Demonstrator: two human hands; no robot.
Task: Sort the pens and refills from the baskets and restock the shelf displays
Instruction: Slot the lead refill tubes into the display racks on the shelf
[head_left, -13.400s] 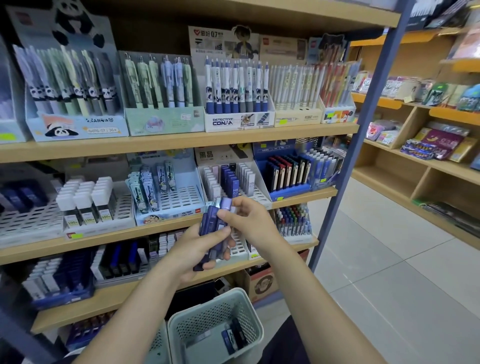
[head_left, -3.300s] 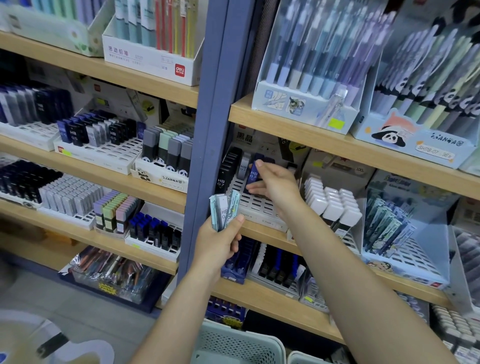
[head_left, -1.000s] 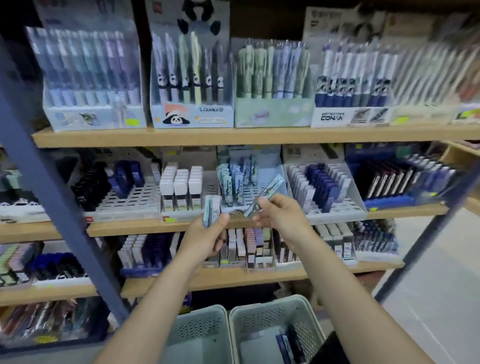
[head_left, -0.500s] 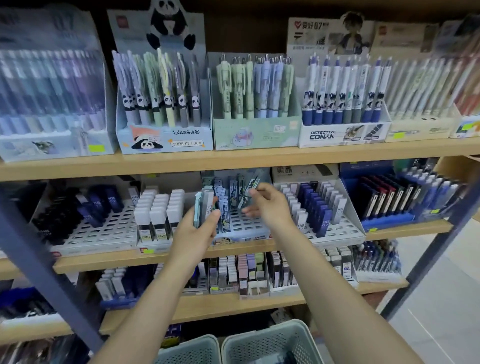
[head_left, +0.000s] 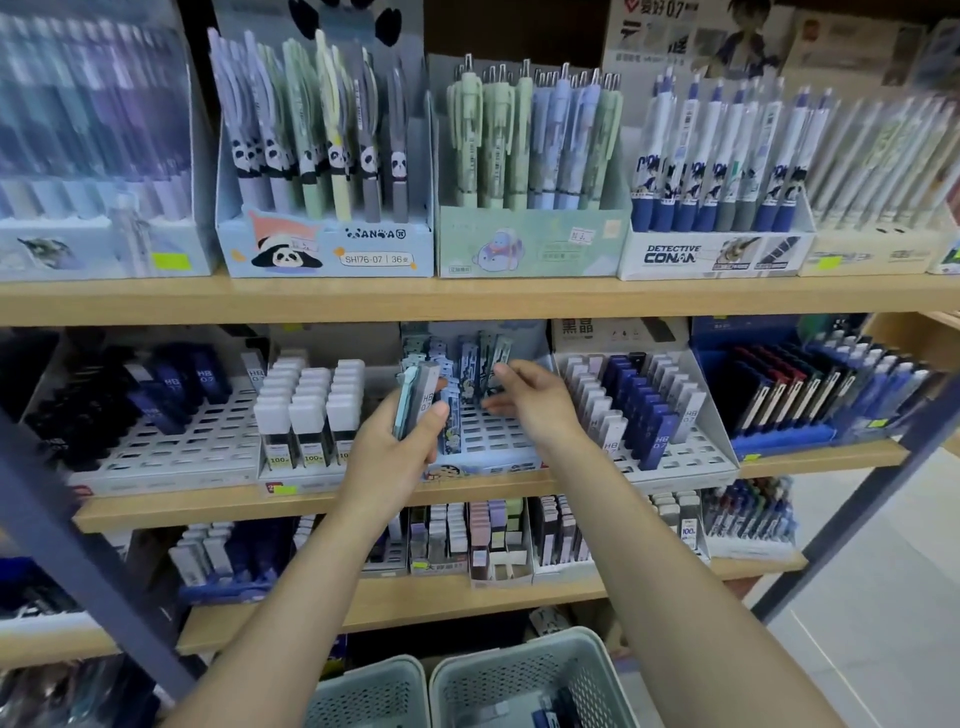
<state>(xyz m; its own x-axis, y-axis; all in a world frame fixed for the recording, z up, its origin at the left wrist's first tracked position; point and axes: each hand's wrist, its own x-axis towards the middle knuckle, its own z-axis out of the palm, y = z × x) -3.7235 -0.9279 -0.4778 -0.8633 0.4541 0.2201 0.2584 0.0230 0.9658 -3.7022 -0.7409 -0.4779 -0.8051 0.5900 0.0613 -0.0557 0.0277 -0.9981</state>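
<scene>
While gripping refill cases (head_left: 415, 395), left hand (head_left: 395, 457) beside slotted tray (head_left: 488, 441).

wooden shelves (head_left: 467, 301) on a blue-grey frame (head_left: 78, 561). top board has pen boxes lined up side by side: a blurry purple one (head_left: 98, 244), the panda box (head_left: 332, 249), a pale green box (head_left: 524, 244), the conan box (head_left: 717, 254). middle board (head_left: 322, 501) carries slotted refill trays (head_left: 176, 457), a white-capped lot (head_left: 311, 410) and a dark blue tray (head_left: 795, 441) at the right. lower board (head_left: 405, 597) holds smaller refill boxes (head_left: 498, 540). two grey baskets (head_left: 524, 670) sit on the floor (head_left: 883, 597) below.
</scene>
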